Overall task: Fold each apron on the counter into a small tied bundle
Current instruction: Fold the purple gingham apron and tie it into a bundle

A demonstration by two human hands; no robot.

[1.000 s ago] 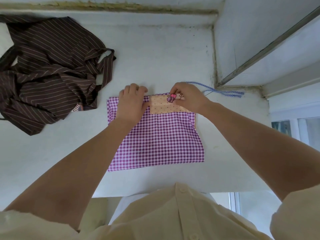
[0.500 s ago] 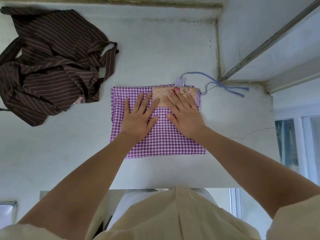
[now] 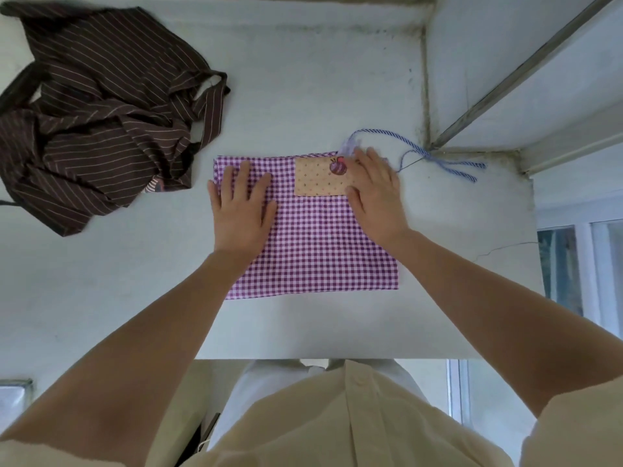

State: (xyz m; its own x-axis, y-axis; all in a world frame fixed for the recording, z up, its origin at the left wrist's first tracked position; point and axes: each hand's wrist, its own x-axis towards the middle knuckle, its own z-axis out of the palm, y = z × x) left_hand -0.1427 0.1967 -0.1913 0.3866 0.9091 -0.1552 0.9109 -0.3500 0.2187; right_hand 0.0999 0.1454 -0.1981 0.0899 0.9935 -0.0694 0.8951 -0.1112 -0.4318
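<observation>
Left hand (image 3: 241,210), right hand (image 3: 376,193): seemingly flat

A purple-and-white gingham apron (image 3: 313,244) with a peach dotted patch (image 3: 318,178) and blue-and-white twisted cord (image 3: 435,156) lies on the white counter (image 3: 303,96), beside a dark brown apron (image 3: 97,119) with thin pale stripes, under cream sleeves (image 3: 569,423).
</observation>
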